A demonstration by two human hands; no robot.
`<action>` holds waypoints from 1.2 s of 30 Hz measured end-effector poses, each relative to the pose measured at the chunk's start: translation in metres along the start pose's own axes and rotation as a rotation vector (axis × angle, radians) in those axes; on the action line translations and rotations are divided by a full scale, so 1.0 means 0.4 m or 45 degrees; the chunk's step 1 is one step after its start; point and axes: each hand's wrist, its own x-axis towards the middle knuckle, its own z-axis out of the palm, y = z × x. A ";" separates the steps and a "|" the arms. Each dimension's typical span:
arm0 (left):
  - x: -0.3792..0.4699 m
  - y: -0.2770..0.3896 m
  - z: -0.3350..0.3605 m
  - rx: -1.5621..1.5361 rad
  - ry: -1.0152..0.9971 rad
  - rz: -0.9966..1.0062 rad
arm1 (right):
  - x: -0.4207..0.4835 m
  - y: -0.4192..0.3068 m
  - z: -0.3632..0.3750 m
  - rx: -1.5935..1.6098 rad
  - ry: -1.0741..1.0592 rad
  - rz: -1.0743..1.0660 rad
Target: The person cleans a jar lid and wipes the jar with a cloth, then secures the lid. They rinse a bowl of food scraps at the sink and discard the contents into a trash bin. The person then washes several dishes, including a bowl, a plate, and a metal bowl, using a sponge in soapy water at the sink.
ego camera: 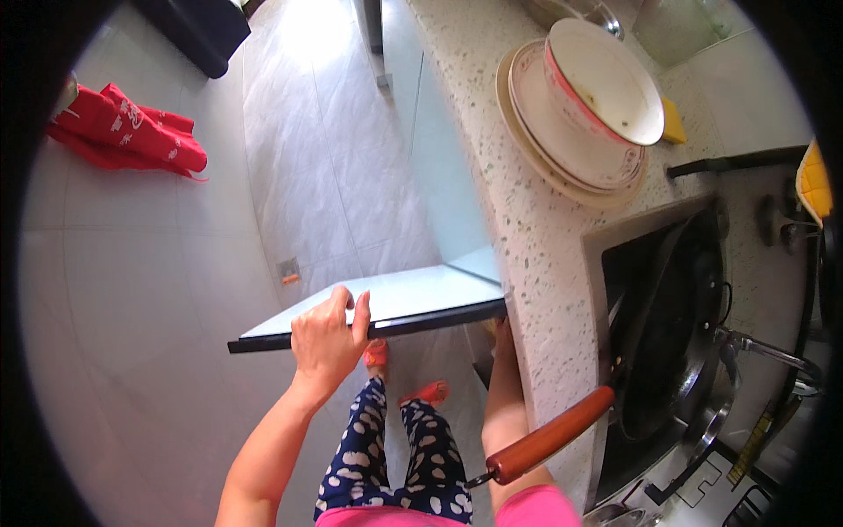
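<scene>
A pale cabinet door point(408, 293) with a dark edge stands swung out from below the speckled stone counter point(520, 244). My left hand point(329, 336) grips its dark top edge, fingers over the pale face and thumb along the edge. My right forearm reaches down beside the counter's front, and only part of my right hand point(502, 336) shows near the door's hinge side; its fingers are hidden under the counter. Something yellowish shows beside it. The wooden handle point(553, 435) of a black wok point(668, 329) juts over the counter edge above my right arm.
A white bowl point(612, 79) tilts on stacked plates point(527, 125) upon the counter, with a yellow item point(673, 123) behind. The wok rests in the sink or hob recess area. A red cloth point(128, 132) hangs at the left wall. My slippered feet stand below the door.
</scene>
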 end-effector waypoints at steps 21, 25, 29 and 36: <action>-0.011 -0.021 0.012 0.016 0.010 0.005 | -0.004 -0.058 0.014 0.331 -0.151 0.484; -0.015 -0.026 0.014 0.042 0.002 0.005 | -0.067 -0.028 0.076 -0.518 -0.044 -0.098; -0.017 -0.023 0.015 0.057 0.007 0.013 | -0.069 -0.093 0.080 -0.816 -0.246 0.022; -0.018 -0.014 0.013 0.032 0.004 0.026 | -0.075 -0.110 0.095 -0.824 -0.067 0.271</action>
